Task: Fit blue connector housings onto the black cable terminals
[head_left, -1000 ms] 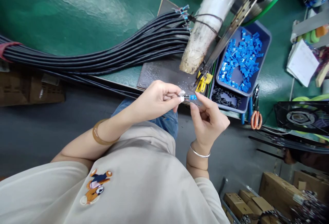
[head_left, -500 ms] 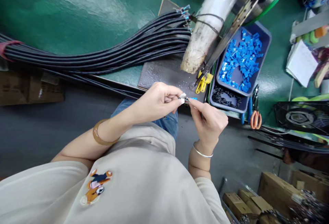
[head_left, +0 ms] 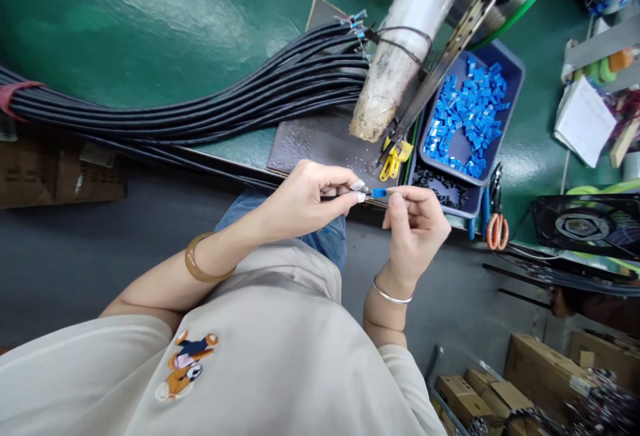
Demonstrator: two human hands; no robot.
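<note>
Near the bench edge, my left hand pinches the end of a black cable, and a small blue connector sticks out just past its fingertips. My right hand is closed in a pinch at the connector's right end; what lies between its thumb and finger is too small to make out. Behind the hands, yellow-handled cutters rest at the right side of a dark board. A thick bundle of black cables runs in from the left.
A grey-blue bin of blue connectors overlaps a bin of small black parts. Orange-handled scissors lie beside them. A plastic-wrapped roll overhangs the board. A fan stands at the right.
My right hand has moved a little right, away from my left fingertips, and more of the blue connector shows between them. My left hand has barely moved.
</note>
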